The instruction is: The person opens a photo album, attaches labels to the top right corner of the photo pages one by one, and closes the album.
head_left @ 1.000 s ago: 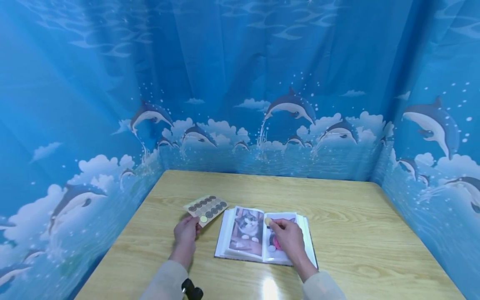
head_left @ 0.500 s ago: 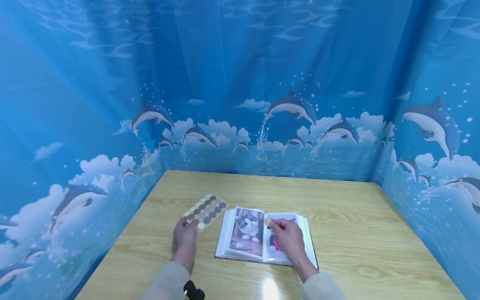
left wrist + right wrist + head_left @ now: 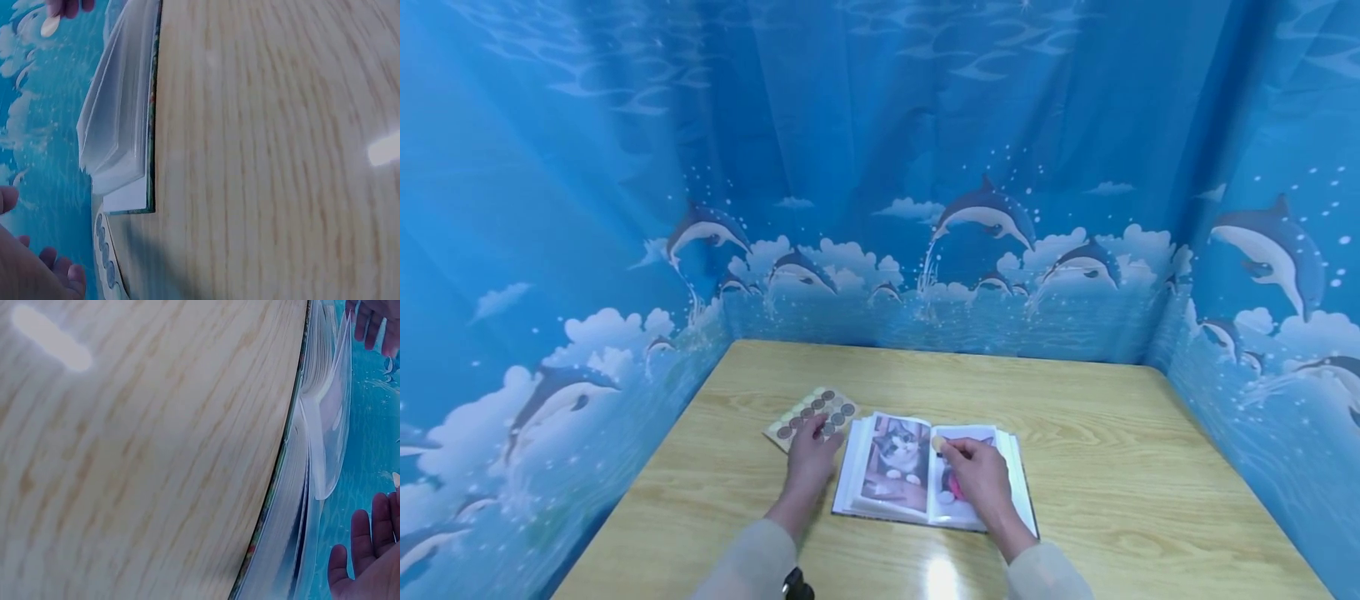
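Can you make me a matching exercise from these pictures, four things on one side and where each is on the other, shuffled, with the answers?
1. sticker sheet
2. round sticker
3. photo album
4. table

A. lying open under the right hand
B. bearing everything else
C. under the left hand
D. pinched in the right hand's fingertips

Pairs: 1-C, 2-D, 3-A, 4-B

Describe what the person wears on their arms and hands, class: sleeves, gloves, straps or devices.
Both hands are bare, with no gloves or rings that the head view shows: the left hand and the right hand. Each forearm is covered by a loose, pale beige long sleeve that ends at the wrist. A small black device sits by the left sleeve at the frame's lower edge.
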Demonstrator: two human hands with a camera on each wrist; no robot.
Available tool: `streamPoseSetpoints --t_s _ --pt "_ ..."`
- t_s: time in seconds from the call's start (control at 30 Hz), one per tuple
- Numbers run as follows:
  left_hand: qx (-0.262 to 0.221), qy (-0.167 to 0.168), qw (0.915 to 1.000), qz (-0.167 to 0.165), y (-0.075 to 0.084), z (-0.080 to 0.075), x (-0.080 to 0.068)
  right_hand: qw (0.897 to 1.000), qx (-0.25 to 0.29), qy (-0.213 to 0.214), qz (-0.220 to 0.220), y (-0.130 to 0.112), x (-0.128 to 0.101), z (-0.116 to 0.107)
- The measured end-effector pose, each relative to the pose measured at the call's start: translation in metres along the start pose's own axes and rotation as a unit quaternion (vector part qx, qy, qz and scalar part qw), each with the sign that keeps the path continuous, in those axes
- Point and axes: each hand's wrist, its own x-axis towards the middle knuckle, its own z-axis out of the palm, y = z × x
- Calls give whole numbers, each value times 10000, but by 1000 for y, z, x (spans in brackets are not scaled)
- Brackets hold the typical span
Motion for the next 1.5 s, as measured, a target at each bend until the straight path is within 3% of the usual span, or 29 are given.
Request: streamPoseSetpoints --t_s 0.23,0.37,0.53,0.63,0.73,0.9,1.0,1.3,1.5 --pt "810 -380 9919 896 3 15 -3 9999 35 -70 153 0 3 0" --pt "1204 -698 9815 1316 3 21 -3 9998 40 -84 166 0 4 0" --pt "1679 -1305 9645 1565 4 30 -2 10000 -97 -16 2 1 6 -1" --pt "2136 -1740 9477 1613 6 36 -1 9999 -126 7 -30 1 8 -2" --pt "2841 -2047 9175 1885 6 40 -1 9999 -149 48 -59 1 11 -2" --pt "3811 -2332 8590 2498 3 45 -4 9989 -381 179 -204 -1 16 -2" --pt "4113 -2424 8393 2602 1 47 -8 9985 -490 159 -191 -2 19 -3" --pt "4857 -2452 8015 2484 -12 53 -13 9970 -756 -165 -64 -6 30 -5" --pt "4890 -2426 8021 2424 -17 53 -15 9950 -945 -218 -244 -5 43 -4"
